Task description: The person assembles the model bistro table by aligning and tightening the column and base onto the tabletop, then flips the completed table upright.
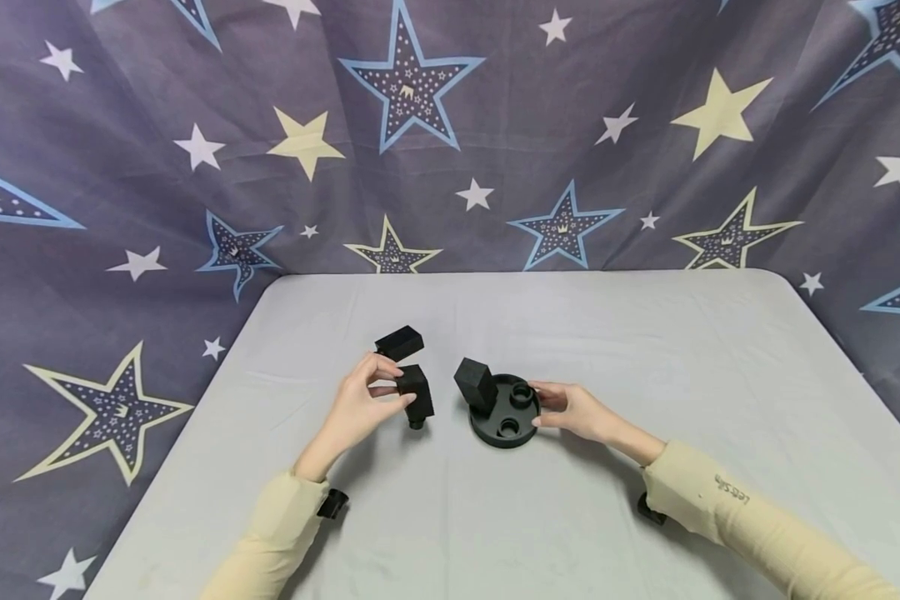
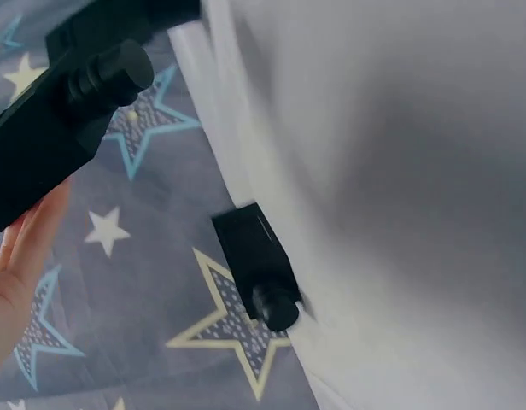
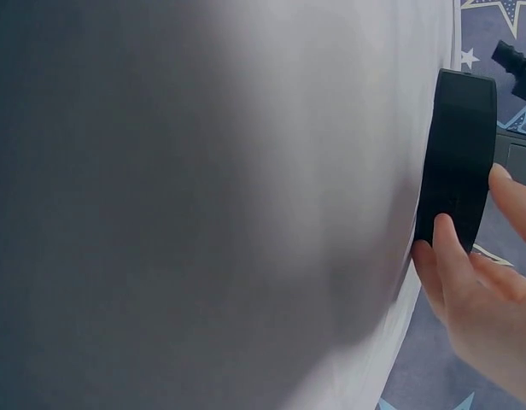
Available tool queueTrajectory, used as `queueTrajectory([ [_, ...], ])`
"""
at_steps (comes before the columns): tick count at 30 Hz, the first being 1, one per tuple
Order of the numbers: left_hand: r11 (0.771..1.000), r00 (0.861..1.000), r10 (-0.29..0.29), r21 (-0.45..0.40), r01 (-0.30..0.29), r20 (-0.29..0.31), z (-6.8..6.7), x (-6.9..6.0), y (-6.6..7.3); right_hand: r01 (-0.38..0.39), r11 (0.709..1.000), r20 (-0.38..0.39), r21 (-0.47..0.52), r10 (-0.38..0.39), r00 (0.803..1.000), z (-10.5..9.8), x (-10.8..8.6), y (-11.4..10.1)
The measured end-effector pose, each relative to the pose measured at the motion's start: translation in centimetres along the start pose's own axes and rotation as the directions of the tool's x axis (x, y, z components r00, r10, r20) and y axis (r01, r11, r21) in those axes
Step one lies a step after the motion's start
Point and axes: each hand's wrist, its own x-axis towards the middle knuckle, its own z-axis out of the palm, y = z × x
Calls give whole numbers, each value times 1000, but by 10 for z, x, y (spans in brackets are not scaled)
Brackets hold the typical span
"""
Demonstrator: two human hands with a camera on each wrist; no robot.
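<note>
My left hand pinches a black rectangular block above the table. A short round peg sticks out of that block, pointing down in the head view. Just beyond the hand, a similar black block lies on its side; its round end shows in the left wrist view. My right hand grips the rim of a round black base, thumb and fingers at its right side. One block stands upright on the base's left part. Two round sockets show in the base's top.
A white cloth covers the table. Behind and at the sides hangs a dark curtain printed with stars. Black straps or mounts sit under both wrists.
</note>
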Motion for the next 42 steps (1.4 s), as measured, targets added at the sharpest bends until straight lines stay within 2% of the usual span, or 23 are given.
queueTrajectory([
  [3, 999, 1000, -6, -44, 6, 8, 5, -3, 18, -2, 1000, -2, -2, 2, 1000, 0, 1, 0],
  [8, 995, 999, 37, -92, -35, 21, 17, -6, 27, -10, 1000, -1, 2, 10, 1000, 0, 0, -1],
  [18, 988, 997, 32, -156, -21, 70, 38, -8, 37, -5, 1000, 3, -8, 5, 1000, 0, 1, 2],
  [29, 977, 988, 81, -208, -53, 131, 63, -4, 34, -14, 1000, 8, 26, 14, 1000, 0, 1, 1],
  [36, 977, 987, 110, -198, -84, 121, 81, 0, 14, -13, 999, 11, 33, 13, 1000, -1, 1, 0],
  [42, 974, 983, 152, -182, -131, 105, 90, 1, 7, -19, 999, 16, 30, 19, 1000, -1, 0, -1],
])
